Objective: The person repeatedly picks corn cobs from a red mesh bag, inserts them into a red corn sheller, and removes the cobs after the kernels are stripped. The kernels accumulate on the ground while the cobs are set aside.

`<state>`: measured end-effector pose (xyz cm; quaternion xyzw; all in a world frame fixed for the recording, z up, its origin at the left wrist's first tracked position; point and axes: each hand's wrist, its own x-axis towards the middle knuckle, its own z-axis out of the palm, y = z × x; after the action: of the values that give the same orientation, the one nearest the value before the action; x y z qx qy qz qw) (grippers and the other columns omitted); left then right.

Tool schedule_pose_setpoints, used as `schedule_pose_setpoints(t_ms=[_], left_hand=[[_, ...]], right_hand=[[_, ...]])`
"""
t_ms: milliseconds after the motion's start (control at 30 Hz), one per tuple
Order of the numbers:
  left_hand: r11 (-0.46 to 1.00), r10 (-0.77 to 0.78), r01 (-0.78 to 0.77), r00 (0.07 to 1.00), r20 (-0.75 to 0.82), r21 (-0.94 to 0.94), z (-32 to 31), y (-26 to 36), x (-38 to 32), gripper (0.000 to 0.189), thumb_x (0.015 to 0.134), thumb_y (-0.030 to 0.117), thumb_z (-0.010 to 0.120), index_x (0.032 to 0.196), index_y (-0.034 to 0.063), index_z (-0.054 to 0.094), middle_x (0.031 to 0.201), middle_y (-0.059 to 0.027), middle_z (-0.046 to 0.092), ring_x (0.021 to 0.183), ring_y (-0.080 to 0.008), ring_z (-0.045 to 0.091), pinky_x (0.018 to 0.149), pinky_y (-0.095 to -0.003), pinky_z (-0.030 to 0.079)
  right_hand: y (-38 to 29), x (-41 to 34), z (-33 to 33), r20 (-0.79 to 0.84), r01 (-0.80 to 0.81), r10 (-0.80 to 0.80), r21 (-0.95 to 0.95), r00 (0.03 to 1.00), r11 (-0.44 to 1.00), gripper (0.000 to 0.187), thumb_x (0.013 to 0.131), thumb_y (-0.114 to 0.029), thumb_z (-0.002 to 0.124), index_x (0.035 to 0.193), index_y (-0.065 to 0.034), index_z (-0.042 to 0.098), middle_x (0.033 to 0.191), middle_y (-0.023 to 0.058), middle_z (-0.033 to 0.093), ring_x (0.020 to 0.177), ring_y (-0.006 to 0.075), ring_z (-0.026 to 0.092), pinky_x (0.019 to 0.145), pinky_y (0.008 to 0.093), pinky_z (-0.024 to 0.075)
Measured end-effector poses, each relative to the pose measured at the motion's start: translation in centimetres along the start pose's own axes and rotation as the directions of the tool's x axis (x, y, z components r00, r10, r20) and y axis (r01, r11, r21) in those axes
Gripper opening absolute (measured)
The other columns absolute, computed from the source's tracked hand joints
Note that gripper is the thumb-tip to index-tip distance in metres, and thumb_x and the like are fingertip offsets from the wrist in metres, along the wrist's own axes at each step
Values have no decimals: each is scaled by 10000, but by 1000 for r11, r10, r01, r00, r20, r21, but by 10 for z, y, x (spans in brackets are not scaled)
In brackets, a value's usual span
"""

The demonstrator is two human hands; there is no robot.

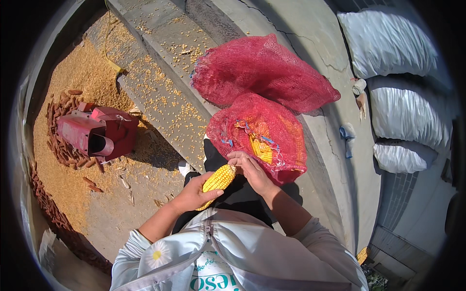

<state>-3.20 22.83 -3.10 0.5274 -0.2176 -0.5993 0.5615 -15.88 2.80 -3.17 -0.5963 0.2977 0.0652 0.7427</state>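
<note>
My left hand [196, 193] is closed around a yellow ear of corn [220, 178], which lies tilted in front of my jacket. The fingers of my right hand [251, 172] are at the upper tip of the ear; whether they pinch it is hard to tell. Just beyond, an open red mesh sack [227, 122] shows several yellow ears of corn [263, 150] in its mouth. Behind it lies a second red mesh sack [255, 69], its contents not visible.
To the left, a red corn sheller [120, 132] stands among bare reddish cobs [65, 152] and a wide heap of loose kernels [72, 83]. Kernels are strewn over the concrete step [164, 91]. Full white sacks [407, 112] line the right side.
</note>
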Motion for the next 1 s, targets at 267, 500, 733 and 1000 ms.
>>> schedule_pose_setpoints(t_ms=[267, 500, 733, 1000], left_hand=[[643, -603, 17, 628, -492, -766, -134, -78, -53, 470, 909, 472, 574, 1140, 67, 520, 885, -100, 625, 724, -220, 631, 634, -370, 555], [579, -636, -342, 378, -672, -740, -271, -106, -103, 395, 898, 453, 598, 1075, 101, 568, 867, -89, 640, 722, -217, 638, 650, -361, 556], [664, -554, -553, 89, -828, -504, -312, -93, -71, 601, 879, 465, 631, 1279, 79, 402, 1166, -83, 586, 940, -217, 650, 795, -350, 540], [700, -562, -103, 531, -634, -707, -100, -121, -43, 315, 922, 395, 598, 1118, 153, 555, 1080, 21, 597, 943, -166, 630, 885, -369, 495]], right_hand=[[108, 59, -125, -297, -280, 272, -955, 915, -98, 599, 657, -258, 788, 1188, -87, 570, 1195, 158, 599, 1135, 346, 553, 958, 431, 459], [76, 50, -173, -318, -419, 430, -893, 845, 162, 453, 820, -293, 554, 1164, -3, 609, 1159, 250, 612, 1131, 380, 555, 974, 413, 423], [138, 41, -269, -421, -651, 507, -595, 752, 471, 489, 876, -402, 453, 1166, -40, 608, 1133, 168, 633, 996, 291, 595, 813, 398, 471], [139, 35, -277, -94, -526, 684, 567, 723, 634, 570, 873, -419, 460, 1301, -44, 504, 1213, 103, 606, 912, 250, 634, 789, 305, 495]])
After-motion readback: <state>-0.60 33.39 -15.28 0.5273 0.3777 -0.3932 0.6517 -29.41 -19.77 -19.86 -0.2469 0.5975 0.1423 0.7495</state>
